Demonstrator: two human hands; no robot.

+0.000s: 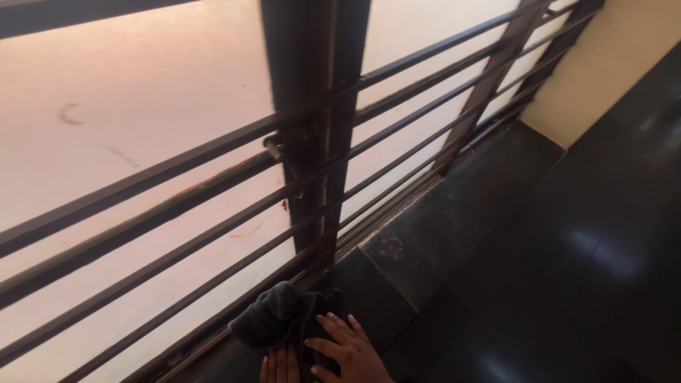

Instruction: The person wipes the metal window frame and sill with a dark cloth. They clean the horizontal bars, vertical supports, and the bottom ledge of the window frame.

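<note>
Wiping step: right hand flat, fingers spread, pressing dark bunched cloth on black stone sill at window-side edge; left hand flat beside it.

Domestic interior, beside a window. Evidence: frosted panes in dark metal frames, horizontal security bars with a latch, polished black stone sill, glossy dark floor, cream-painted wall.
</note>
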